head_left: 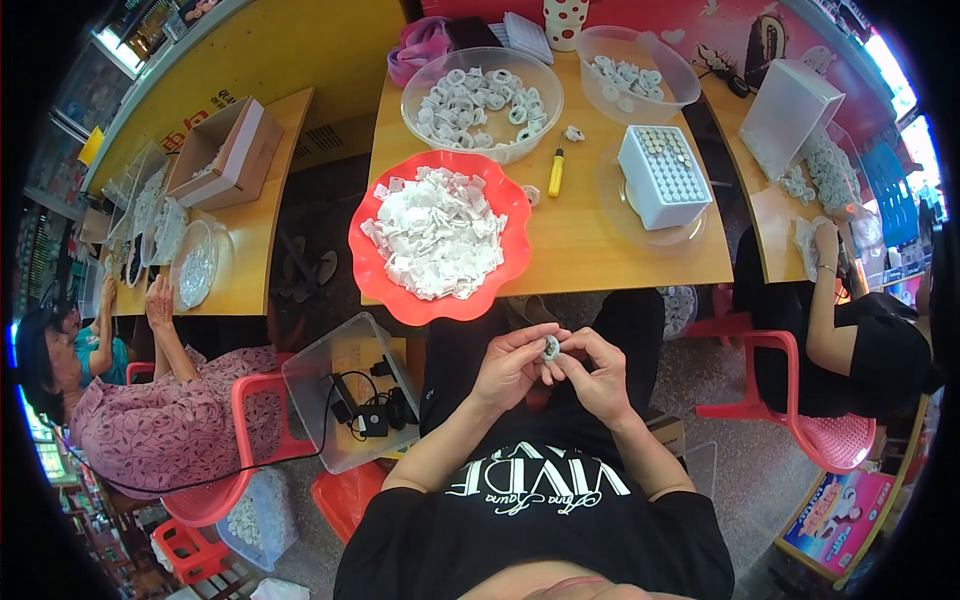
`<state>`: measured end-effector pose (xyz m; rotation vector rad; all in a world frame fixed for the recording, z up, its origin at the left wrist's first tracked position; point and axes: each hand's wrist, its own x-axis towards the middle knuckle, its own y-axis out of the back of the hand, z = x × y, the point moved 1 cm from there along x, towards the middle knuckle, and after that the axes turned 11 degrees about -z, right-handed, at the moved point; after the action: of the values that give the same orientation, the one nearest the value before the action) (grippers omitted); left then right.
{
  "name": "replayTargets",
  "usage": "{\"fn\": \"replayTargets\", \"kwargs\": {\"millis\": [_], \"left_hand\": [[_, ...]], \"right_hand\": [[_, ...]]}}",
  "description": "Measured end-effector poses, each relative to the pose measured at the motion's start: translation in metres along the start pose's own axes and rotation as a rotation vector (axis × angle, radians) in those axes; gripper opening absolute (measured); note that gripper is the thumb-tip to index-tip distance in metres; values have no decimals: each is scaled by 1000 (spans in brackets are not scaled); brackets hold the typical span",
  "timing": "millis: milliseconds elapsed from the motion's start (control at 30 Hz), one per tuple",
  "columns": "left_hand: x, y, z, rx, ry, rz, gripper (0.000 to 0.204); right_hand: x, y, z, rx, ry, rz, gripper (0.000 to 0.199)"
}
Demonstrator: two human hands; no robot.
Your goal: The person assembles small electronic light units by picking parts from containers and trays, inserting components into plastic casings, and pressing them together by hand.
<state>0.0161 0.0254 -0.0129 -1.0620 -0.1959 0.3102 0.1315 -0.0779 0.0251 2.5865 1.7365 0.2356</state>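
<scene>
Over my lap, both hands meet at a small round white part (551, 348) with a darker middle. My left hand (508, 372) pinches it from the left side. From the other side, the fingertips of my right hand (600, 376) close on it too. Just beyond my hands, a red scalloped bowl (362, 255) heaped with small white pieces overhangs the table's near edge. A clear round bowl (413, 85) behind it holds many round white parts. To the right lie a yellow-handled screwdriver (556, 172) and one loose white part (573, 133).
On the wooden table (560, 262), a white block-shaped tray (665, 205) holds rows of round pieces. Another clear bowl (690, 98) stands behind it. A clear bin (305, 385) with cables is left of my legs. People sit at side tables on red chairs (790, 390).
</scene>
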Motion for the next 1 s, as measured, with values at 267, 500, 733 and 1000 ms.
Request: {"fn": "replayTargets", "kwargs": {"millis": [267,500,733,1000], "left_hand": [[2,7,1,8,34,-56,34],[-1,2,13,48,-19,-76,44],[-9,7,15,-31,-20,-142,42],[-14,16,15,-27,43,-129,39]], "right_hand": [[5,1,-4,-24,-7,-20,6],[67,27,-32,-302,108,117,4],[142,9,-66,-434,302,-97,8],[210,-33,-41,-1136,359,-535,11]]}}
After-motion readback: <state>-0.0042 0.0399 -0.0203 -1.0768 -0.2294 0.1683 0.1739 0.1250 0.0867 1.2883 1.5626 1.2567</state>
